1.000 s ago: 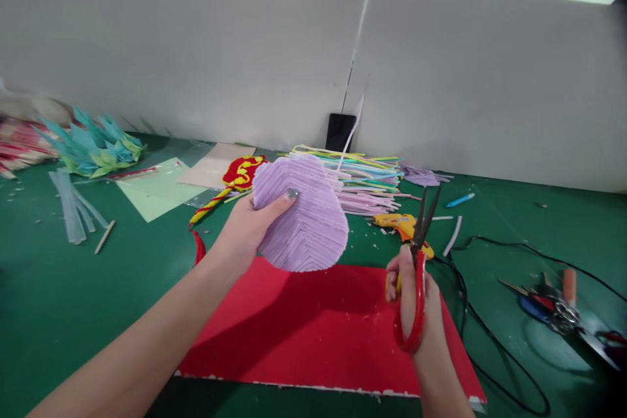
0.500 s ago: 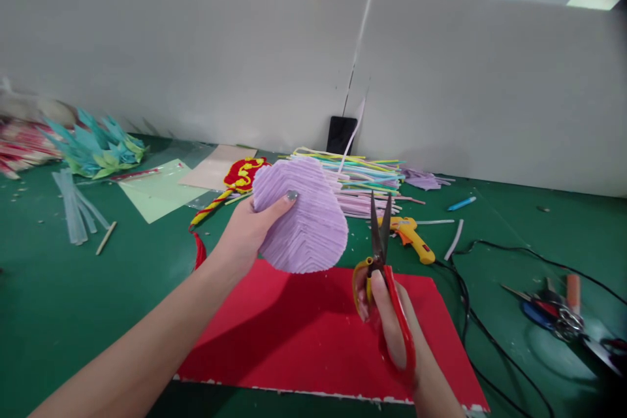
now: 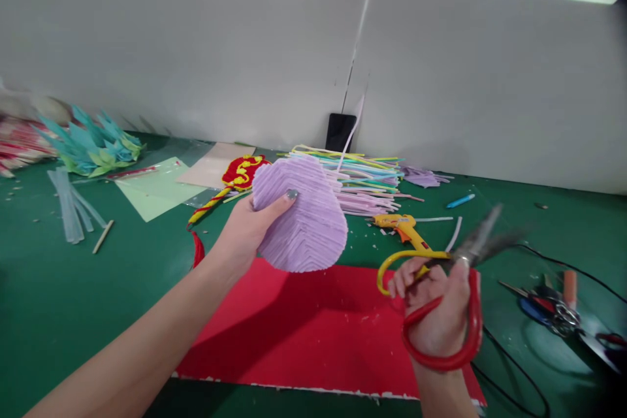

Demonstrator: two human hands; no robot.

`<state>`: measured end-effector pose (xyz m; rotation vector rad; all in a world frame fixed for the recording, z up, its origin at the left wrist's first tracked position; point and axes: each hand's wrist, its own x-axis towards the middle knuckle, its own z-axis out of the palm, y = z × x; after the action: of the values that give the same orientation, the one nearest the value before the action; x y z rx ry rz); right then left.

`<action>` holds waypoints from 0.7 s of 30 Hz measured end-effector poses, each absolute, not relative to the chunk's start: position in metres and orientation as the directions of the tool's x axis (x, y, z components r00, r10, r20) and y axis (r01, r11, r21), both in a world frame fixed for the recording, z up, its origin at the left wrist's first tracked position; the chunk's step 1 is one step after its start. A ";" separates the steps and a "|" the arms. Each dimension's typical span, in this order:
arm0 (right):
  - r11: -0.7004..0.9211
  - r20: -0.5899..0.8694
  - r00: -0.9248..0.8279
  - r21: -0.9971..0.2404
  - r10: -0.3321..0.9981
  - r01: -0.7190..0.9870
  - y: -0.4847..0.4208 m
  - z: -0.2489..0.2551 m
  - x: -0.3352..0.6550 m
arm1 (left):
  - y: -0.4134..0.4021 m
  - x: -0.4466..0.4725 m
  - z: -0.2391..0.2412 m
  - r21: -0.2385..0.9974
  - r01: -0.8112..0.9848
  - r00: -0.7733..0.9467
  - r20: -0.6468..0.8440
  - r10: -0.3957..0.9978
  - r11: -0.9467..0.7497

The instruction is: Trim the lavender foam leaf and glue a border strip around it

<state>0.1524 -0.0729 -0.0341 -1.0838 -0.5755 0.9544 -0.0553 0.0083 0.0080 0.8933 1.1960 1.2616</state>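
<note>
In my left hand [image 3: 252,232] is a rounded, ridged lilac piece made of pipe cleaners [image 3: 304,222], pinched at its left edge with the thumb on its face. One thin lilac stem [image 3: 351,134] stands up behind it near the phone. My right hand [image 3: 438,310] grips a pair of scissors [image 3: 473,251] with one yellow and one red handle. Their blades are parted and point up to the right, slightly blurred. Below both hands lies a red board [image 3: 313,339] on the green table.
Behind the lilac piece lies a bundle of coloured pipe cleaners [image 3: 372,173]. A yellow glue gun [image 3: 406,228] rests near the scissors. At right are pliers [image 3: 563,320] and a black cable [image 3: 519,372]. A red and yellow fan-shaped ornament [image 3: 242,173] and glue sticks [image 3: 71,209] lie left.
My right hand has moved right, and the scissors have swung from pointing up to pointing up and right. The left hand and lilac piece have stayed nearly still.
</note>
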 end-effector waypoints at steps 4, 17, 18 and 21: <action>0.281 -0.021 0.634 -0.885 0.773 -0.372 -0.074 -0.034 0.168 | 0.008 -0.055 0.009 0.971 -0.208 -0.089 -0.142 0.986 0.121; 0.352 0.015 0.709 -0.876 0.705 -0.331 -0.073 -0.035 0.171 | 0.009 -0.056 0.009 0.977 -0.185 -0.074 -0.126 0.989 0.111; 0.363 0.021 0.718 -0.873 0.696 -0.326 -0.073 -0.035 0.172 | 0.009 -0.056 0.008 0.976 -0.186 -0.074 -0.129 0.989 0.114; 0.367 0.042 0.713 -0.878 0.700 -0.308 -0.071 -0.035 0.173 | 0.009 -0.056 0.008 0.972 -0.192 -0.073 -0.152 0.986 0.136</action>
<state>0.1728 -0.0715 -0.0351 -1.0001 -0.4507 0.6761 -0.0564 0.0088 0.0075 0.9228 1.1971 1.2465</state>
